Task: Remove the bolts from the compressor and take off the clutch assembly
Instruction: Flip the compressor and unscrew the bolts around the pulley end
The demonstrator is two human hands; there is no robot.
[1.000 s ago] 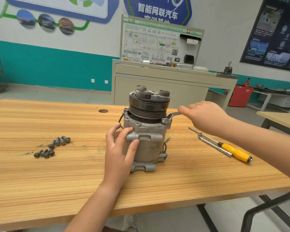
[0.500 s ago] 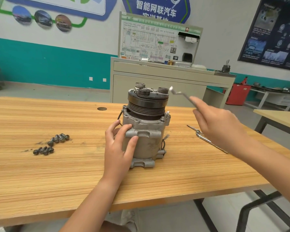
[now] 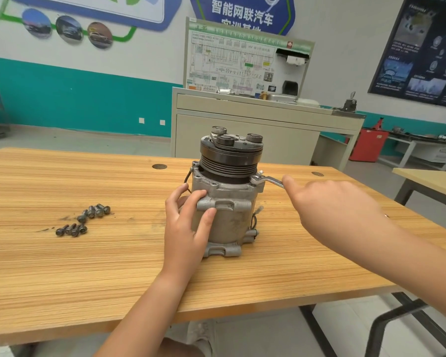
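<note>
My left hand [image 3: 188, 222] is nearest, fingers spread and curled against the near left side of the compressor [image 3: 227, 220], thumb pressed on its front lug. The compressor stands upright in the middle of the wooden table [image 3: 88, 274], and the clutch assembly [image 3: 231, 155] sits on top of it. To its right, my right hand [image 3: 330, 204] holds the handle of a wrench [image 3: 267, 179]. Those fingers are mostly hidden under the back of my hand. The wrench head sits on the right ear of the housing. Loose bolts [image 3: 84, 220] lie well to the left. Beyond the table stands a beige cabinet [image 3: 242, 132].
</note>
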